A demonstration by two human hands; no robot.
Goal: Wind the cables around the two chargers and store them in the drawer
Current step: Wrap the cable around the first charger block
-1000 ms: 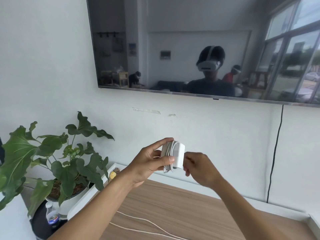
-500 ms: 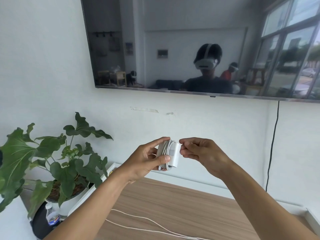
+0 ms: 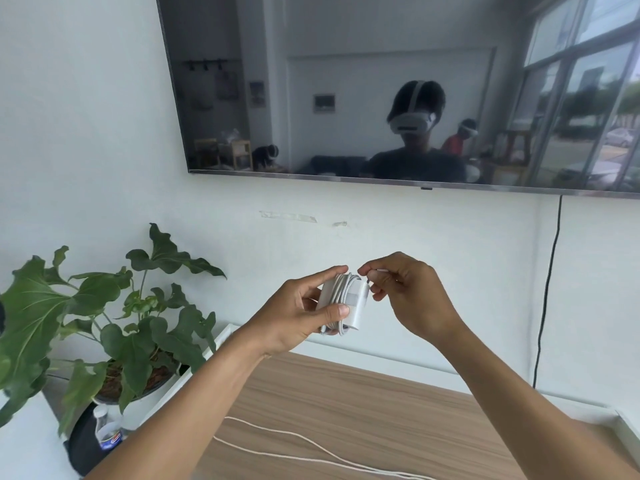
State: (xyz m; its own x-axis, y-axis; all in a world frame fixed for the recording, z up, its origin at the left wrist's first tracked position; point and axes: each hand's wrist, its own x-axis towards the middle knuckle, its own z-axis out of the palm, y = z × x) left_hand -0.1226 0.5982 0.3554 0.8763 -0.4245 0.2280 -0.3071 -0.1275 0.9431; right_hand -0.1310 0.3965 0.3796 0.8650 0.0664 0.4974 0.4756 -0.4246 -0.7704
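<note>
A white charger (image 3: 353, 299) with its white cable wound in several turns around it is held up in front of the wall. My left hand (image 3: 298, 313) grips it from the left, thumb below and fingers on top. My right hand (image 3: 405, 299) is at the charger's upper right corner and pinches the white cable end (image 3: 379, 270) between thumb and fingers. A second white cable (image 3: 311, 448) lies loose on the wooden top below. Its charger and the drawer are out of view.
A wooden cabinet top (image 3: 363, 410) with a white rim runs below my arms. A potted plant (image 3: 114, 327) stands at the left, a plastic bottle (image 3: 105, 431) beside its pot. A wall-mounted TV (image 3: 398, 91) hangs above, with a black cord (image 3: 547, 292) down the wall.
My right hand rose from the charger's lower right side to its top right corner, pinching the cable end. The charger and left hand stayed almost in place.
</note>
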